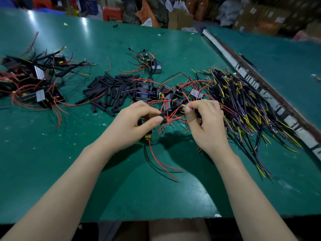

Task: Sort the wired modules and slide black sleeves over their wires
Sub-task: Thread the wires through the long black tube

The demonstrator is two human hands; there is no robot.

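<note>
My left hand [139, 119] pinches a black sleeve [169, 110] between thumb and fingers, and a wired module [149, 134] with red wires hangs under its palm. My right hand [205, 119] pinches the yellow and blue wire ends [183, 106] at the sleeve's far end. Just beyond my hands lies a cluster of unsorted modules [165, 94] with red wires. Loose black sleeves [111, 91] are heaped left of it. A pile of modules [31, 84] with sleeved wires sits at the far left.
A big bundle of black, yellow and purple wires [243, 105] spreads on the right of the green table [86, 171]. One module [151, 63] lies alone further back. A white strip [243, 73] marks the table's right edge. Boxes [260, 14] stand beyond.
</note>
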